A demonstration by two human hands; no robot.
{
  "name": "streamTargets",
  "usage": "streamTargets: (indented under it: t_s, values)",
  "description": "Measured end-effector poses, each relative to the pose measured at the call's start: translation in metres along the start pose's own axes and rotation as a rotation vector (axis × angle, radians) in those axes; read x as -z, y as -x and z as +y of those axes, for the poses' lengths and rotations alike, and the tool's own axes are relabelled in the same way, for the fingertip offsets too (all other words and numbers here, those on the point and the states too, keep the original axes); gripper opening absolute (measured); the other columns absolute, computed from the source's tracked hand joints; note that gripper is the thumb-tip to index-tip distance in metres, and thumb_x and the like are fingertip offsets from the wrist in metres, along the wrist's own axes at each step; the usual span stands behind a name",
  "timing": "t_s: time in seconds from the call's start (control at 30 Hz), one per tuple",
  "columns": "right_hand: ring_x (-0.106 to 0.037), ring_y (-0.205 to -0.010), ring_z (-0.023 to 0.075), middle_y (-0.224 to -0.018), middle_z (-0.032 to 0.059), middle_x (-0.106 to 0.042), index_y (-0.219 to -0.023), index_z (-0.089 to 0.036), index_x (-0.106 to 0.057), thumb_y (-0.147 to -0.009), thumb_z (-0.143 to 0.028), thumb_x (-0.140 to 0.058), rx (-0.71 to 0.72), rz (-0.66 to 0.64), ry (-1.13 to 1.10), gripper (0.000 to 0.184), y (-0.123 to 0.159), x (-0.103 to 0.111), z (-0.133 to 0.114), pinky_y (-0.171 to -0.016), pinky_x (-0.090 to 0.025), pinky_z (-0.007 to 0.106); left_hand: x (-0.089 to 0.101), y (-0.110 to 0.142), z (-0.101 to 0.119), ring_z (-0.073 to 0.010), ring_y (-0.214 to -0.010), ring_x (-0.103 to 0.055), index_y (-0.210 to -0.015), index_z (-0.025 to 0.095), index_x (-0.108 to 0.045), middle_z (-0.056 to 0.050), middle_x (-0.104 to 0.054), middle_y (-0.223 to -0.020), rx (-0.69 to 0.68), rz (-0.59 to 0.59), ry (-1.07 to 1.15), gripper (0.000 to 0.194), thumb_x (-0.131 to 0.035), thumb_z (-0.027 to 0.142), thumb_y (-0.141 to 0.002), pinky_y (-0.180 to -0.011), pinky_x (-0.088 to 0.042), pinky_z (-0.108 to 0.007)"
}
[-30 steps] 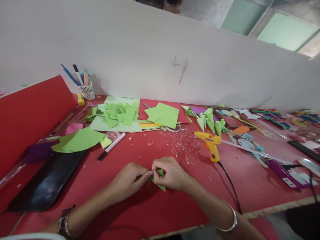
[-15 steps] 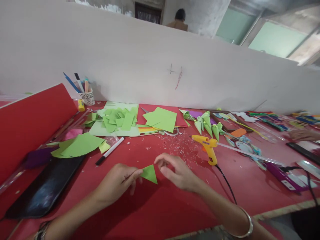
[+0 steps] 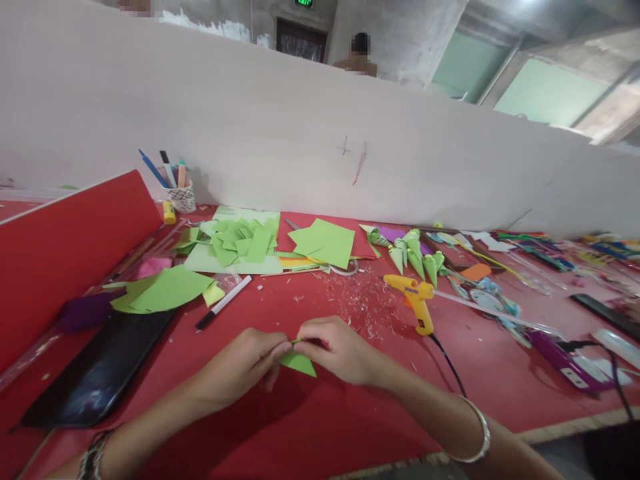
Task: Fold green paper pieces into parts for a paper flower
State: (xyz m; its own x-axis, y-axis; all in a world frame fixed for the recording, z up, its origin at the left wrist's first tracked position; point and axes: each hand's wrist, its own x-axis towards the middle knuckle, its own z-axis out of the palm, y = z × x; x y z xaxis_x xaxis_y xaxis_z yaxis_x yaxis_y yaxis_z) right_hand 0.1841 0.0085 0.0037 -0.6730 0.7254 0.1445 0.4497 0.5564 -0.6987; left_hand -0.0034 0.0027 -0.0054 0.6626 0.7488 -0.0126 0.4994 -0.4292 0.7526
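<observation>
Both my hands meet over the red table [image 3: 320, 427], near its front middle. My left hand [image 3: 243, 365] pinches the left edge of a small green paper triangle [image 3: 299, 363]. My right hand [image 3: 336, 349] is curled over the triangle's top edge, fingers closed on it. The paper's lower point sticks out below my fingers. A yellow glue gun [image 3: 415, 300] stands just right of my right hand, its black cord running toward the table's front edge.
Green paper squares [image 3: 324, 243] and cut strips [image 3: 239, 241] lie at the back, rolled green cones [image 3: 417, 257] beside them. A marker [image 3: 223, 302], a black tray [image 3: 97, 373], a red board [image 3: 65, 247], a pen cup [image 3: 181, 195] sit left. Craft clutter fills the right. A white partition stands behind.
Half a second ago my right hand was open and off the triangle, held only by my left. Now the right hand has closed on its top edge again.
</observation>
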Motion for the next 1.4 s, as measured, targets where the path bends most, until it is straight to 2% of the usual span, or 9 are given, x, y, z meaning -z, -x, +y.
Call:
streamTargets:
  t_s: [0.23, 0.4, 0.5, 0.67, 0.77, 0.87, 0.97, 1.1, 1.4]
  values:
    - [-0.045, -0.059, 0.0077, -0.062, -0.0028, -0.05, -0.069, -0.016, -0.053, -0.086, -0.03, -0.04, 0.025, -0.028, -0.034, 0.025, -0.012, 0.009, 0.007, -0.056, -0.034, 0.018, 0.007, 0.001, -0.001, -0.0088, -0.046, -0.054, -0.057, 0.017, -0.048, 0.002, -0.059, -0.048, 0.086, 0.024, 0.093, 0.042, -0.027, 0.033, -0.09, -0.053, -0.038, -0.017]
    - [-0.053, -0.088, 0.0124, -0.098, 0.0054, -0.056, -0.106, -0.017, -0.047, -0.084, -0.028, -0.041, -0.067, 0.336, 0.097, 0.025, -0.043, 0.033, 0.039, -0.075, -0.041, 0.023, 0.017, -0.01, -0.015, -0.0088, -0.042, -0.054, -0.057, 0.016, -0.047, 0.002, -0.059, -0.05, 0.174, 0.139, 0.164, 0.045, -0.025, 0.039, -0.089, -0.051, -0.039, -0.019]
    - [-0.045, -0.106, 0.0167, -0.114, 0.0078, -0.051, -0.115, -0.019, -0.044, -0.081, -0.027, -0.046, -0.224, 0.314, 0.463, 0.035, -0.068, 0.045, 0.063, -0.088, -0.036, 0.029, 0.021, -0.015, -0.029, -0.0106, -0.048, -0.055, -0.056, 0.016, -0.05, 0.001, -0.06, -0.051, 0.171, 0.136, -0.099, 0.044, -0.03, 0.039, -0.088, -0.052, -0.038, -0.02]
    - [-0.023, -0.124, 0.0307, -0.132, 0.0194, -0.031, -0.128, -0.011, -0.03, -0.074, -0.034, -0.055, -0.443, 0.37, 0.574, 0.063, -0.103, 0.044, 0.095, -0.095, -0.027, 0.041, 0.018, -0.018, -0.049, -0.0213, -0.08, -0.058, -0.082, 0.016, -0.058, -0.008, -0.063, -0.084, 0.176, 0.235, -0.704, 0.021, -0.039, 0.026, -0.084, -0.065, -0.041, -0.028]
    - [-0.031, -0.119, 0.0335, -0.126, 0.022, -0.038, -0.127, -0.011, -0.03, -0.073, -0.041, -0.055, -0.574, 0.375, 0.591, 0.068, -0.115, 0.037, 0.11, -0.093, -0.027, 0.044, 0.015, -0.017, -0.054, -0.0251, -0.1, -0.052, -0.106, 0.015, -0.05, -0.012, -0.058, -0.103, 0.152, 0.318, -0.819, 0.026, -0.035, 0.023, -0.086, -0.075, -0.042, -0.033]
    - [-0.042, -0.109, 0.0322, -0.114, 0.0203, -0.049, -0.12, -0.011, -0.039, -0.074, -0.046, -0.051, -0.654, 0.367, 0.596, 0.059, -0.12, 0.033, 0.12, -0.091, -0.026, 0.048, 0.015, -0.014, -0.054, -0.0233, -0.104, -0.049, -0.114, 0.017, -0.044, -0.011, -0.054, -0.11, 0.089, 0.33, -0.75, 0.031, -0.031, 0.03, -0.089, -0.082, -0.041, -0.034]
    - [-0.042, -0.109, 0.0324, -0.114, 0.0182, -0.05, -0.113, -0.013, -0.047, -0.075, -0.05, -0.047, -0.685, 0.364, 0.601, 0.053, -0.122, 0.036, 0.126, -0.092, -0.02, 0.053, 0.017, -0.011, -0.055, -0.0229, -0.102, -0.05, -0.117, 0.02, -0.042, -0.009, -0.053, -0.112, 0.024, 0.23, -0.614, 0.038, -0.042, 0.037, -0.084, -0.082, -0.042, -0.034]
    - [-0.041, -0.11, 0.0317, -0.117, 0.0159, -0.049, -0.111, -0.016, -0.05, -0.073, -0.053, -0.045, -0.712, 0.347, 0.58, 0.053, -0.126, 0.044, 0.13, -0.093, -0.018, 0.055, 0.015, -0.01, -0.061, -0.0207, -0.098, -0.053, -0.116, 0.021, -0.044, -0.008, -0.054, -0.109, 0.006, 0.151, -0.49, 0.034, -0.044, 0.03, -0.083, -0.081, -0.043, -0.032]
    - [-0.047, -0.105, 0.0314, -0.115, 0.0122, -0.053, -0.103, -0.022, -0.059, -0.07, -0.054, -0.046, -0.748, 0.293, 0.533, 0.048, -0.131, 0.06, 0.136, -0.09, -0.024, 0.052, 0.015, -0.021, -0.068, -0.0203, -0.085, -0.058, -0.114, 0.016, -0.043, -0.009, -0.059, -0.097, 0.04, 0.212, -0.492, 0.035, -0.046, 0.024, -0.081, -0.071, -0.045, -0.029]
